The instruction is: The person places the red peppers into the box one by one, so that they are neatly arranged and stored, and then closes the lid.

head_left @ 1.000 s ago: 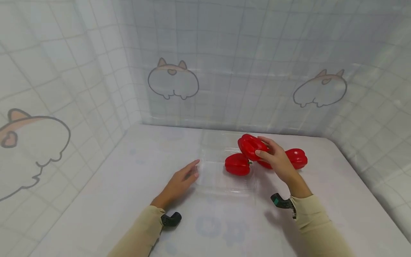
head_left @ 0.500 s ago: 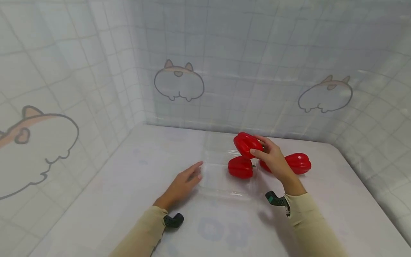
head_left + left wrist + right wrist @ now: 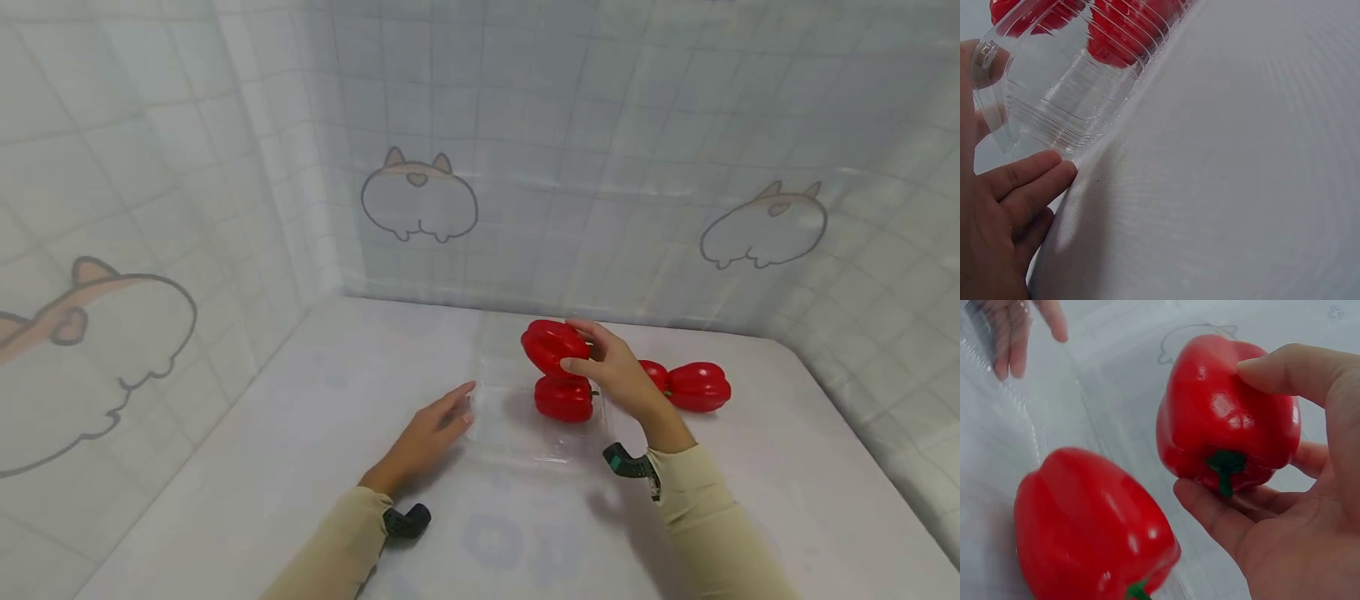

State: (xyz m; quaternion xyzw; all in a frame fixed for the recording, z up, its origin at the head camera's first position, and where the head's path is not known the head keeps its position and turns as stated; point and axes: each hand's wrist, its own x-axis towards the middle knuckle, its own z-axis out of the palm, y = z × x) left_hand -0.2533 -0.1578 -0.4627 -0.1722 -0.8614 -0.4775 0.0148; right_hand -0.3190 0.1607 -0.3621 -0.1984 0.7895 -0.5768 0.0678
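My right hand [image 3: 611,371] grips a glossy red bell pepper [image 3: 553,346], thumb on one side and fingers beneath, its green stem [image 3: 1227,467] pointing back toward the wrist. Below it a second red bell pepper [image 3: 564,400] lies in a clear plastic container [image 3: 502,425]. In the head view the held pepper overlaps the upper edge of that one. My left hand [image 3: 427,433] is at the container's left side, fingers spread. The left wrist view has the clear ridged wall [image 3: 1072,119] right by its fingertips, and part of that hand shows through the plastic.
Two more red bell peppers [image 3: 699,387] lie on the white tabletop right of the container, one partly hidden behind my right hand. A pale grid-patterned sheet [image 3: 570,167] with cartoon animals rises behind and at both sides of the table.
My right hand has carried the held bell pepper leftward, from near the container's right edge to over the pepper inside it. The left hand has stayed beside the container.
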